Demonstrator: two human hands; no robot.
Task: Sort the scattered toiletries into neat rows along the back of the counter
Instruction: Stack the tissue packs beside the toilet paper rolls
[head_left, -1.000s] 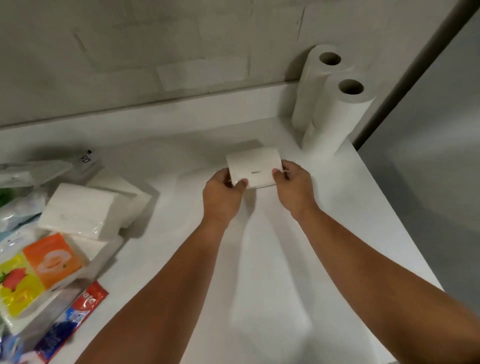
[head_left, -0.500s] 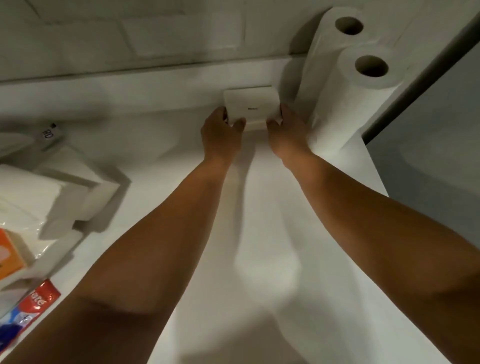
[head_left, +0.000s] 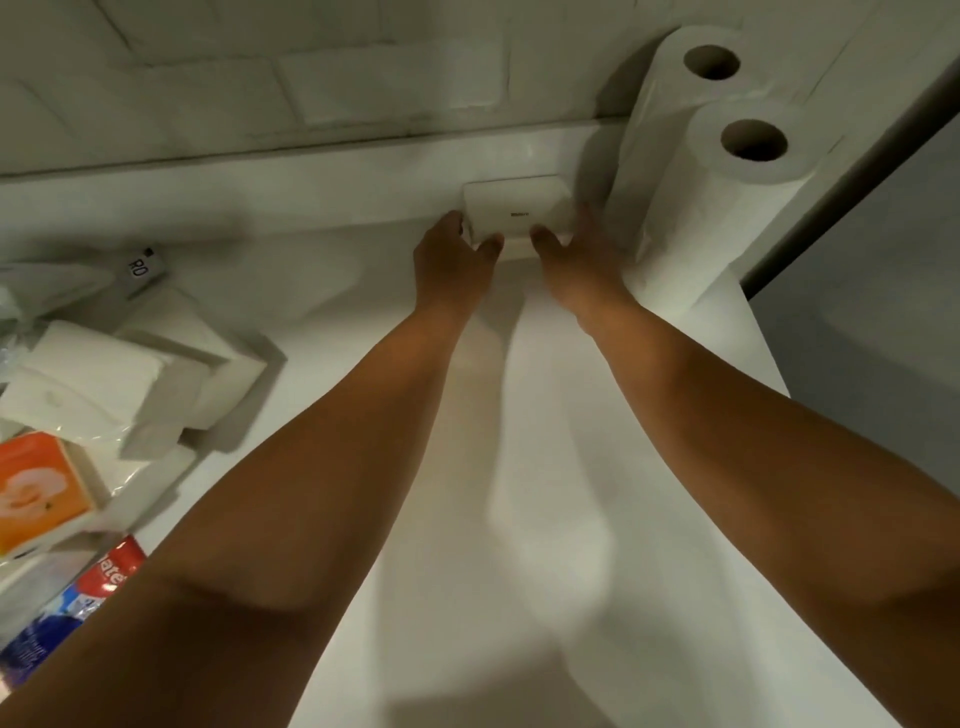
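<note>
A small white box (head_left: 514, 205) with a tiny dark label stands at the back of the white counter (head_left: 467, 467), against the raised back ledge and just left of two paper rolls. My left hand (head_left: 457, 254) holds its left end, thumb on the front face. My right hand (head_left: 574, 249) holds its right end the same way. Both arms stretch forward across the counter. The box's lower edge is hidden behind my thumbs.
Two tall white paper rolls (head_left: 727, 171) stand upright in the back right corner. A heap of tissue packs (head_left: 98, 374), an orange packet (head_left: 36, 483) and a red and blue toothpaste tube (head_left: 78, 597) lies at the left. The counter's right edge drops off beside the rolls.
Both hands have carried the white box from the middle of the counter back to the ledge beside the rolls. In the last half second it settled slightly, and the hands stay on it.
</note>
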